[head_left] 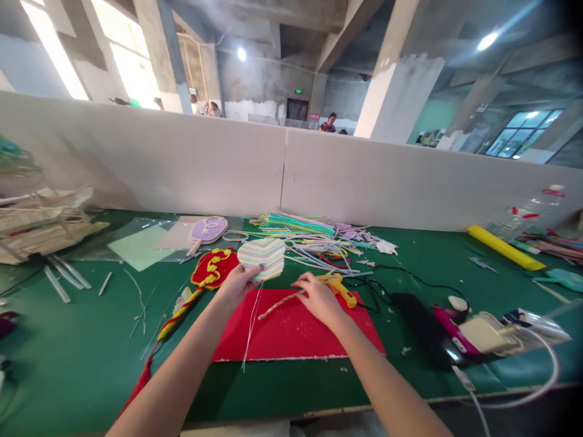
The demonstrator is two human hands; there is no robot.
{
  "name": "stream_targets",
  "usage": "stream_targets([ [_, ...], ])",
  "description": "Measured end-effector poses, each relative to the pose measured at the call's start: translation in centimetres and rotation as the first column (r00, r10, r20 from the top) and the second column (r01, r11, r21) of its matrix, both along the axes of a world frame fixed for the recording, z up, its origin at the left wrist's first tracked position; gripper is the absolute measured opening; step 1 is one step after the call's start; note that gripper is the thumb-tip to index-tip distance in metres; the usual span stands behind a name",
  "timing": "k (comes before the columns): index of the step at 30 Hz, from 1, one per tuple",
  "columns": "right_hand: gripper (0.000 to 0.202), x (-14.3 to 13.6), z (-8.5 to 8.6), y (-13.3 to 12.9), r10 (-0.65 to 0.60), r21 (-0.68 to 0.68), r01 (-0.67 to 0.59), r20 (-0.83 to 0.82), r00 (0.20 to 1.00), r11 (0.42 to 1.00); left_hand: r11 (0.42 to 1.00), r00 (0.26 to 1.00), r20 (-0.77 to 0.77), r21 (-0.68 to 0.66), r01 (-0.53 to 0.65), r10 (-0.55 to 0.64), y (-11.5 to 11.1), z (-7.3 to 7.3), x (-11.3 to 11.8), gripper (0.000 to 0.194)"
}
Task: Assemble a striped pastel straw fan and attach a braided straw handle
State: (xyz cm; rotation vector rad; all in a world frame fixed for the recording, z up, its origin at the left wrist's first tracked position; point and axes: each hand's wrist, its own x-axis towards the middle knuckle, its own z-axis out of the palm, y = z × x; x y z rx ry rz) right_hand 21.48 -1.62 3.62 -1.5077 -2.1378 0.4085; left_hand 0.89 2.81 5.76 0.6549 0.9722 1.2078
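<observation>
My left hand (237, 285) holds a striped pastel fan-shaped piece (264, 258) by its lower left edge, thumb on top. Thin white strings (252, 331) hang below it onto a red board (296, 334). Over the board's upper part, the closed fingers of my right hand (314, 294) grip a thin twisted stick (280, 303), which points down to the left. Just beyond that hand lies a yellow glue gun (341, 289). A red piece with yellow trim (216, 269) and a braided yellow-red handle lies left of the board.
Colourful strips (296, 224) are piled behind the board. A purple fan (208, 230) lies at the back left. A black power bank (426, 328), a white charger (485, 334) and cables are at the right. A white partition (218, 164) borders the green table (91, 364).
</observation>
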Motion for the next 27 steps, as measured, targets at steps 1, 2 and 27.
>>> stream_targets([
  [1, 0.023, -0.2, -0.1, -0.3, 0.032, 0.044, -0.039, 0.147, 0.989, 0.998, 1.0, 1.0, 0.01, -0.002, -0.01, 0.01, 0.2, -0.1, -0.1, 0.024],
  [2, 0.025, -0.4, -0.2, -0.5, 0.055, 0.069, -0.076, 0.263, 0.963, 0.995, 1.0, 1.0, 0.022, 0.004, -0.018, 0.018, 0.4, -0.2, -0.1, 0.023],
  [27, 0.025, -0.6, 10.0, 8.4, -0.026, 0.51, 0.525, -0.7, 0.714, 0.681, 0.982, 0.951, 0.304, 0.149, -0.114, 0.065, 1.5, -3.2, -1.8, 0.025],
])
